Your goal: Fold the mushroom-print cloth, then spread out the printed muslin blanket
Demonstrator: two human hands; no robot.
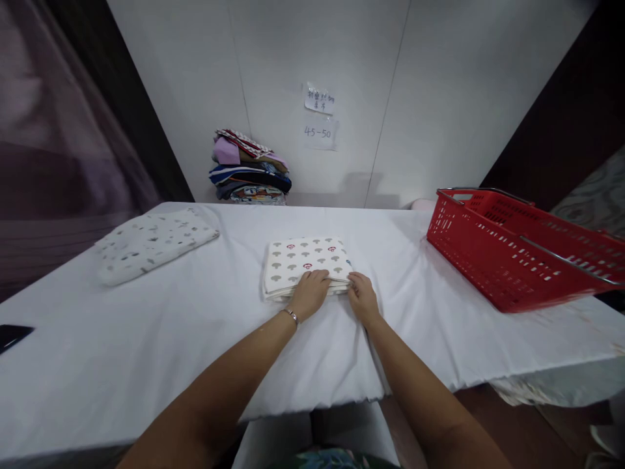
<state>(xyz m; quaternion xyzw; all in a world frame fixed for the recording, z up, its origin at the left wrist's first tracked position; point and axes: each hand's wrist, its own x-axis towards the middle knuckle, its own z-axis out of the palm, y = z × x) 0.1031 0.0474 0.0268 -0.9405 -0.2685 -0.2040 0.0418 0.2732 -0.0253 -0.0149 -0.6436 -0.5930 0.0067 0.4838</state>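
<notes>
White cloth covering, over one table (205, 345): spread under both your hands, seemingly to give you a clean, flat surface. Red plastic basket (508, 280), one: well to the right of your hands, probably there to be within reach yet out of your way. Speckled white cloth (159, 244), folded, one: well left of your hands, apparently set aside. Fabric stack (250, 170), mixed colours: far beyond your left hand, near the wall; its support is hidden. Mushroom-print cloth (303, 260), folded in layers, one: directly under your hands. Left hand (310, 293): fingers laid together over its near edge, likely steadying it; your thumb's hold cannot be told. Right hand (363, 298): pinching the near right corner, presumably to keep the layers aligned. Bracelet (293, 317), one: on your left wrist.
</notes>
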